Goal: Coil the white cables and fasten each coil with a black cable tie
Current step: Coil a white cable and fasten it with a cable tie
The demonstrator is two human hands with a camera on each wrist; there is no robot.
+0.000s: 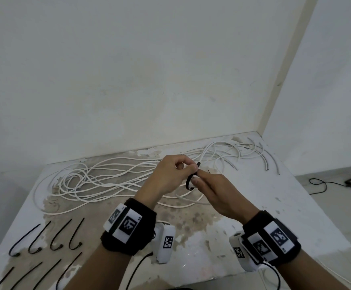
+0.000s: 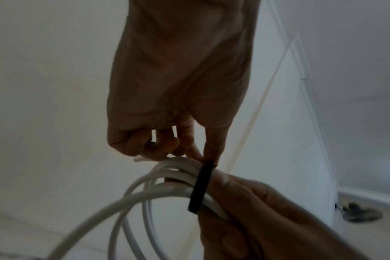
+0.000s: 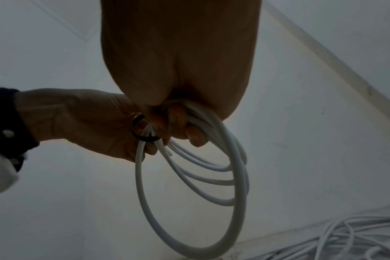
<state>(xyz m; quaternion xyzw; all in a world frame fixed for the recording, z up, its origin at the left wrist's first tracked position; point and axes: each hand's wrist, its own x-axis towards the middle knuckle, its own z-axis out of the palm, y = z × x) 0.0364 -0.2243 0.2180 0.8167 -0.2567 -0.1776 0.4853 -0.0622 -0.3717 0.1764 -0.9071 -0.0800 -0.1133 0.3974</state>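
Holding coil [image 3: 196, 176] up over table [image 1: 254, 206] w/ both hands. R hand [image 1: 214, 191] curled round bunched loops, rest of coil hangs below. L hand [image 1: 170, 174] pinches tie [image 1: 189, 181], thumb + fingertips curled; tie looped round bundle, just beside R fingers [image 3: 178, 123]. Loose cables [image 1: 107, 181] spread behind hands. Spare ties [image 1: 45, 241] in rows at near L edge.
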